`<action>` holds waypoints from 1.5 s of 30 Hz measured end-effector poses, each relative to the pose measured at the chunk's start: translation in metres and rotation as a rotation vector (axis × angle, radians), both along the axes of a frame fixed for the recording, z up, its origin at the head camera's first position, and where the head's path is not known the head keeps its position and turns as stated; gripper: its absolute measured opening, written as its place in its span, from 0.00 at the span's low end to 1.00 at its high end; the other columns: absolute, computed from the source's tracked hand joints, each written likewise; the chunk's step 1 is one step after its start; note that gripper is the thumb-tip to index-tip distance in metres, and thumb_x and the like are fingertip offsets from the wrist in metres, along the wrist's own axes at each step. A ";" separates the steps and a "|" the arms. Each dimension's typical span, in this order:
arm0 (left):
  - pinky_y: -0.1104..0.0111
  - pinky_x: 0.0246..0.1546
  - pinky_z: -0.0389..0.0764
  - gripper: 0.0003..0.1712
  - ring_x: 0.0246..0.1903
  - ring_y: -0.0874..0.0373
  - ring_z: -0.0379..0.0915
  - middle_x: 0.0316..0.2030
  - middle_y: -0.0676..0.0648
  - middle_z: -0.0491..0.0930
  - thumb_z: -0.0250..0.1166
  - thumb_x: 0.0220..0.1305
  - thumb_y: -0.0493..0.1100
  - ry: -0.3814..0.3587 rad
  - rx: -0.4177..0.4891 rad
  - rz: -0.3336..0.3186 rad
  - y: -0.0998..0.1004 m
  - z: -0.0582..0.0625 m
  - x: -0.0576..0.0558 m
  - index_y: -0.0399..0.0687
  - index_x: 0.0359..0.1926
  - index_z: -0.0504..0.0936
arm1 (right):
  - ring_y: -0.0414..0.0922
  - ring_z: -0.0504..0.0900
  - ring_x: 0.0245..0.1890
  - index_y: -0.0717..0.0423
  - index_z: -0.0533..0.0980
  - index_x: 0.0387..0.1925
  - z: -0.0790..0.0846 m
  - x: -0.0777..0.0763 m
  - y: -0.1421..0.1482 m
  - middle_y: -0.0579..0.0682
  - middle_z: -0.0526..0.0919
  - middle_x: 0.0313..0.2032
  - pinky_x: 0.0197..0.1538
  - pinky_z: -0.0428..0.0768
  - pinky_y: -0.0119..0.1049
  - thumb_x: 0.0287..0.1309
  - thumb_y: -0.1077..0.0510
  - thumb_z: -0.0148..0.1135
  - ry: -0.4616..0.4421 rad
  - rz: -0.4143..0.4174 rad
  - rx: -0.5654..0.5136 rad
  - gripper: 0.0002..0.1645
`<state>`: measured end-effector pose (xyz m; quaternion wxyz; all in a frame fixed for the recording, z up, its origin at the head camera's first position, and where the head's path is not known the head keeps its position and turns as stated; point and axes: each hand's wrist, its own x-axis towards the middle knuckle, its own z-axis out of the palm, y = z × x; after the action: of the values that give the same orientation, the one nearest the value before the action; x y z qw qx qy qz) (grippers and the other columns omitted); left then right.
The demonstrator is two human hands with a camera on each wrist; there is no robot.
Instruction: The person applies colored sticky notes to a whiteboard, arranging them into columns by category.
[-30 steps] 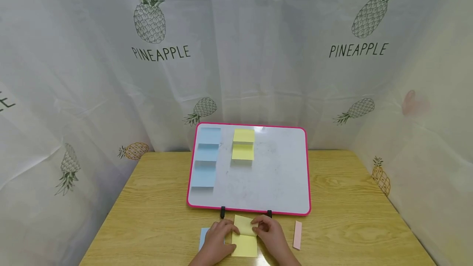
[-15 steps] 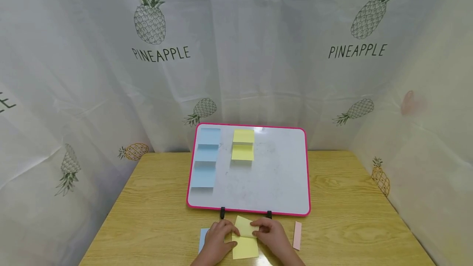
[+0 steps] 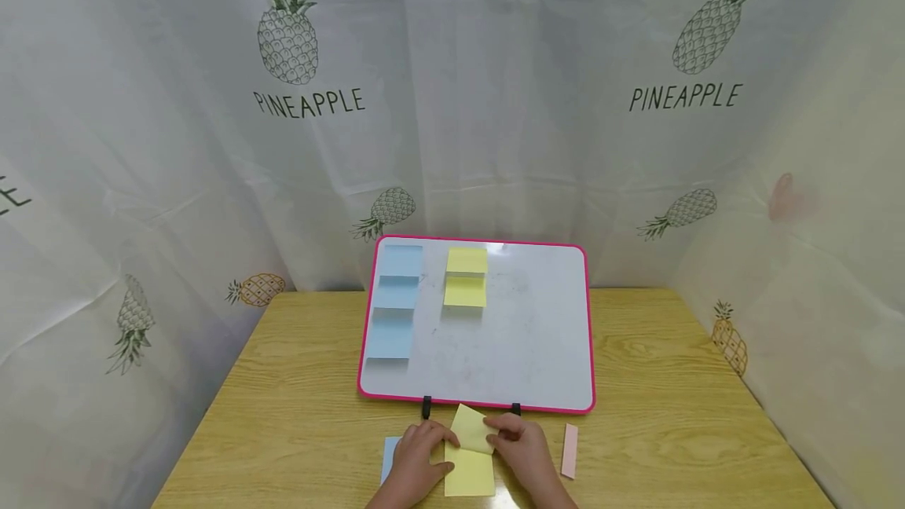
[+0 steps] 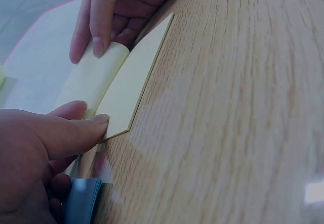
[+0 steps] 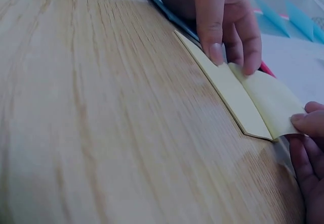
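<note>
Nearest, on the worktop, we are seeing a yellow pad; our left hand is pinching its left edge, and a loosening grip could let it skid. Our right hand is pinching the right edge of the raised sheet; lopsided pulling could tear it. Just beyond, the whiteboard is sitting close enough to snag it.

The left hand holds a yellow pad at its 9 o'clock edge; the right hand pinches the raised sheet at 3. Farther out on the surface lie blue paper at 9 and a pink strip at 3. At 12, a whiteboard bears blue notes toward its 10 and yellow notes toward its 12.
</note>
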<state>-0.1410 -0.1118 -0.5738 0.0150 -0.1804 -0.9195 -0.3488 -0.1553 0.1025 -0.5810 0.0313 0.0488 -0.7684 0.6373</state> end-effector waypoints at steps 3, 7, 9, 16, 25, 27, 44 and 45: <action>0.57 0.42 0.69 0.19 0.43 0.57 0.66 0.45 0.58 0.75 0.77 0.49 0.42 0.005 -0.001 -0.002 0.000 -0.001 -0.001 0.65 0.40 0.80 | 0.33 0.74 0.28 0.71 0.83 0.38 0.015 0.006 -0.004 0.58 0.84 0.35 0.33 0.77 0.27 0.48 0.75 0.67 0.002 -0.042 -0.018 0.12; 0.58 0.41 0.70 0.21 0.42 0.58 0.66 0.46 0.58 0.76 0.77 0.49 0.42 0.007 0.004 -0.002 0.000 0.000 -0.002 0.63 0.42 0.79 | 0.33 0.75 0.29 0.72 0.83 0.37 0.031 0.012 -0.007 0.59 0.84 0.35 0.34 0.77 0.27 0.47 0.75 0.67 0.004 -0.085 -0.028 0.11; 0.58 0.41 0.69 0.21 0.42 0.58 0.66 0.46 0.58 0.76 0.77 0.48 0.41 0.004 0.008 0.003 0.001 0.000 -0.002 0.63 0.42 0.79 | 0.33 0.75 0.29 0.72 0.83 0.37 0.035 0.013 -0.008 0.59 0.84 0.35 0.34 0.76 0.26 0.48 0.75 0.67 -0.013 -0.100 -0.038 0.11; 0.56 0.43 0.69 0.22 0.44 0.57 0.66 0.48 0.57 0.75 0.77 0.48 0.40 -0.021 0.009 0.022 0.001 -0.001 -0.002 0.63 0.42 0.77 | 0.34 0.76 0.30 0.72 0.83 0.38 0.011 0.000 -0.008 0.58 0.84 0.37 0.34 0.77 0.26 0.47 0.75 0.69 -0.035 -0.139 -0.103 0.12; 0.56 0.44 0.69 0.24 0.45 0.57 0.67 0.46 0.59 0.75 0.77 0.48 0.40 -0.005 0.019 0.027 0.001 0.000 -0.001 0.60 0.44 0.77 | 0.35 0.78 0.35 0.67 0.84 0.39 0.007 -0.001 -0.008 0.57 0.84 0.40 0.36 0.80 0.27 0.47 0.74 0.70 -0.020 -0.199 -0.098 0.14; 0.56 0.43 0.70 0.24 0.44 0.57 0.67 0.45 0.58 0.75 0.77 0.48 0.40 0.008 0.026 0.022 0.000 0.001 -0.001 0.59 0.45 0.77 | 0.36 0.78 0.35 0.66 0.84 0.39 0.008 -0.002 -0.008 0.58 0.84 0.41 0.38 0.80 0.27 0.46 0.74 0.70 -0.023 -0.213 -0.106 0.14; 0.56 0.43 0.71 0.28 0.46 0.55 0.68 0.49 0.55 0.76 0.77 0.48 0.40 0.029 -0.007 -0.013 0.000 0.000 -0.001 0.59 0.52 0.80 | 0.36 0.75 0.26 0.68 0.83 0.41 0.015 -0.007 -0.003 0.50 0.77 0.25 0.27 0.74 0.25 0.48 0.71 0.72 -0.016 -0.234 -0.164 0.15; 0.56 0.43 0.71 0.28 0.46 0.55 0.68 0.49 0.55 0.76 0.76 0.48 0.40 0.029 -0.005 -0.015 0.000 0.000 -0.001 0.59 0.52 0.80 | 0.36 0.75 0.26 0.68 0.82 0.42 0.016 -0.008 -0.002 0.50 0.77 0.25 0.26 0.74 0.24 0.48 0.71 0.71 -0.015 -0.233 -0.171 0.16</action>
<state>-0.1416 -0.1121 -0.5735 0.0251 -0.1921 -0.9188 -0.3438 -0.1629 0.1003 -0.5650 0.1033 -0.0484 -0.7120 0.6928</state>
